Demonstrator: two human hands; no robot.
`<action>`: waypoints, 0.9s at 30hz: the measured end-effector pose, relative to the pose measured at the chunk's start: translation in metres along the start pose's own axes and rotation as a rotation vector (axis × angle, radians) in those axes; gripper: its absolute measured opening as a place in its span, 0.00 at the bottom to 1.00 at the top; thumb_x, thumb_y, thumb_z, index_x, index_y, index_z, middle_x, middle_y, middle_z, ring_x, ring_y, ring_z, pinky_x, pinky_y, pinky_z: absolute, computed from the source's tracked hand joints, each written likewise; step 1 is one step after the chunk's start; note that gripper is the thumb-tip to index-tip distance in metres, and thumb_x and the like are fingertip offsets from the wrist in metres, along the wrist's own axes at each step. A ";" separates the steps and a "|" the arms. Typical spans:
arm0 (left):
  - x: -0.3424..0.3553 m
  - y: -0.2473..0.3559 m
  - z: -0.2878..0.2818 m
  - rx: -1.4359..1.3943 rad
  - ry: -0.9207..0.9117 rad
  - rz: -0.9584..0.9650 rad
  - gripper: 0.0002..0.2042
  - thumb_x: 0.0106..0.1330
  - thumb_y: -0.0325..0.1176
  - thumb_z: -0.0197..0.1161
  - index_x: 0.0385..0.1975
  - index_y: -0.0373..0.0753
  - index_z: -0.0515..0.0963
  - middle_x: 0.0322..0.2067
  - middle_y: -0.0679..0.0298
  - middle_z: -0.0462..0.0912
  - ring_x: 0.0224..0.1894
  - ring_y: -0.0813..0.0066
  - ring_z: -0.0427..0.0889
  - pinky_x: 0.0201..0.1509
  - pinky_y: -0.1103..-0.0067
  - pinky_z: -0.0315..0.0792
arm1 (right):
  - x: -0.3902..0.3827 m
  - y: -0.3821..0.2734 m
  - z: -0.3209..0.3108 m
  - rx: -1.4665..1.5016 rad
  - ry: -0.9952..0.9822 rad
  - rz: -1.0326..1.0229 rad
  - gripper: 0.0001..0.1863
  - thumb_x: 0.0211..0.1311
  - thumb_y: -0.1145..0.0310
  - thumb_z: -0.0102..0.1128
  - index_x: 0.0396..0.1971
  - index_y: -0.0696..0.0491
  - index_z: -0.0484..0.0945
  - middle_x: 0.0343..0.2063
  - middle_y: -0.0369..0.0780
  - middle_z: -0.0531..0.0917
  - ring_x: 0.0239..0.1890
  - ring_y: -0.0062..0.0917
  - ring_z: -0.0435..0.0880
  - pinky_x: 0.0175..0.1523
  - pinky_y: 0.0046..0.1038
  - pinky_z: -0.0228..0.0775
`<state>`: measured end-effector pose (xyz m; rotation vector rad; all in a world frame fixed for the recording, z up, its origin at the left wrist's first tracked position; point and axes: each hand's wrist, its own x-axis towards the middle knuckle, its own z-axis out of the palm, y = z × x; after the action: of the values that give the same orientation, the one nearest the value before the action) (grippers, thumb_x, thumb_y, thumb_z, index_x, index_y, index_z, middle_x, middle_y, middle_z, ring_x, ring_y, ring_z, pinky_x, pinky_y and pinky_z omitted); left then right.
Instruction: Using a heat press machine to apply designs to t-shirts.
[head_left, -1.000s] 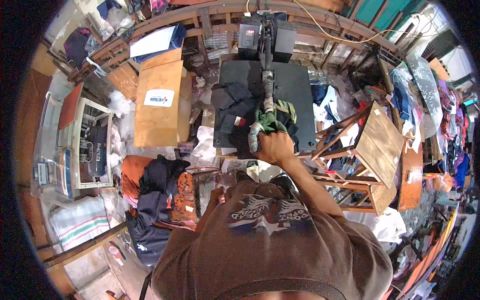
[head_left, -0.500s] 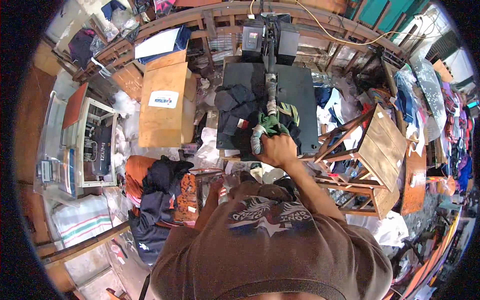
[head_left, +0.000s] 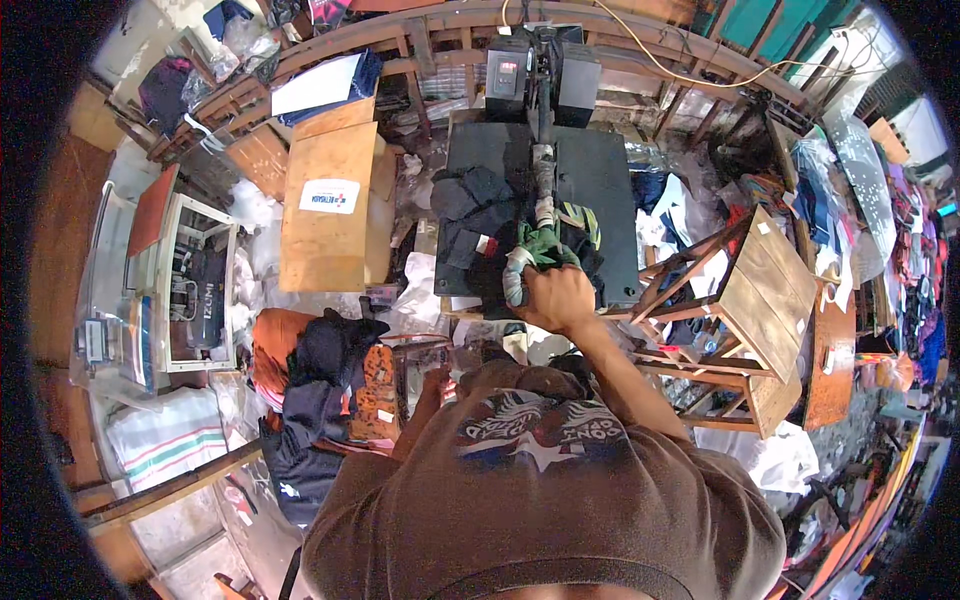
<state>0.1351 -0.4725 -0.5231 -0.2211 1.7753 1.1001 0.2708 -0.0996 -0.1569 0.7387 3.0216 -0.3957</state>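
My right hand [head_left: 560, 298] is closed around the cloth-wrapped handle [head_left: 545, 190] of a black heat press [head_left: 590, 160]. Green cloth [head_left: 545, 246] is bound on the handle just beyond my knuckles, and a pale wrapped loop curves at its left. Dark fabric [head_left: 468, 205] lies on the left part of the press's flat black top. More dark cloth with yellowish stripes [head_left: 580, 225] sits right of the handle. My left hand [head_left: 436, 380] is low on the left, close to my body; its fingers are too small and partly hidden to read.
A tall wooden cabinet [head_left: 325, 245] stands left of the press. Dark garments [head_left: 325, 370] hang over an orange-brown seat beside my left arm. To the right, a wooden stool [head_left: 765, 295] lies tipped near my forearm. A control box with a lit display [head_left: 508, 72] sits behind the press.
My right hand stays on the handle with almost no movement. The view has shifted very slightly.
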 end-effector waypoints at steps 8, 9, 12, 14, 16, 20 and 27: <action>0.001 0.001 0.005 0.000 0.002 0.002 0.13 0.74 0.44 0.58 0.38 0.40 0.82 0.30 0.59 0.84 0.31 0.66 0.84 0.34 0.67 0.79 | 0.000 0.000 -0.001 -0.003 -0.022 -0.002 0.25 0.54 0.44 0.71 0.40 0.50 0.85 0.27 0.47 0.89 0.31 0.45 0.90 0.42 0.45 0.83; 0.001 0.002 0.006 0.002 0.001 0.007 0.13 0.74 0.44 0.58 0.38 0.40 0.82 0.30 0.59 0.84 0.30 0.66 0.84 0.34 0.67 0.79 | 0.000 0.000 0.000 -0.004 -0.029 0.001 0.25 0.54 0.44 0.71 0.40 0.50 0.84 0.27 0.47 0.89 0.32 0.45 0.90 0.42 0.45 0.83; 0.001 0.003 0.007 -0.004 0.001 0.007 0.13 0.74 0.44 0.58 0.38 0.40 0.82 0.29 0.60 0.84 0.30 0.67 0.84 0.34 0.67 0.78 | 0.000 0.001 0.001 0.005 -0.031 0.004 0.26 0.54 0.44 0.71 0.42 0.50 0.84 0.28 0.47 0.89 0.32 0.45 0.90 0.42 0.46 0.83; 0.001 0.003 0.007 -0.007 0.000 0.009 0.13 0.74 0.44 0.58 0.37 0.40 0.82 0.29 0.60 0.84 0.30 0.67 0.84 0.34 0.67 0.78 | 0.000 0.001 0.001 -0.004 -0.030 -0.004 0.26 0.54 0.44 0.71 0.43 0.50 0.83 0.28 0.47 0.90 0.32 0.45 0.90 0.42 0.46 0.83; 0.001 0.003 0.008 -0.013 0.000 0.010 0.14 0.74 0.44 0.58 0.37 0.40 0.82 0.28 0.60 0.84 0.29 0.67 0.84 0.33 0.67 0.78 | 0.000 0.001 0.001 -0.010 -0.040 -0.006 0.27 0.54 0.44 0.71 0.44 0.50 0.83 0.28 0.47 0.90 0.32 0.45 0.90 0.42 0.46 0.83; 0.002 0.000 0.007 -0.018 -0.004 0.006 0.14 0.74 0.44 0.58 0.36 0.40 0.82 0.28 0.60 0.84 0.29 0.68 0.84 0.33 0.68 0.78 | 0.001 0.001 0.001 -0.018 -0.053 0.001 0.27 0.54 0.44 0.71 0.44 0.50 0.83 0.28 0.47 0.89 0.32 0.45 0.90 0.41 0.46 0.83; 0.001 -0.003 0.006 -0.021 0.007 0.001 0.14 0.74 0.44 0.58 0.35 0.40 0.82 0.26 0.61 0.83 0.28 0.69 0.83 0.32 0.68 0.78 | -0.001 0.003 0.004 0.014 0.038 -0.033 0.23 0.54 0.47 0.69 0.41 0.50 0.84 0.24 0.48 0.88 0.29 0.45 0.89 0.39 0.46 0.82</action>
<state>0.1404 -0.4690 -0.5258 -0.2367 1.7708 1.1198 0.2726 -0.0987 -0.1618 0.7052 3.0731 -0.4094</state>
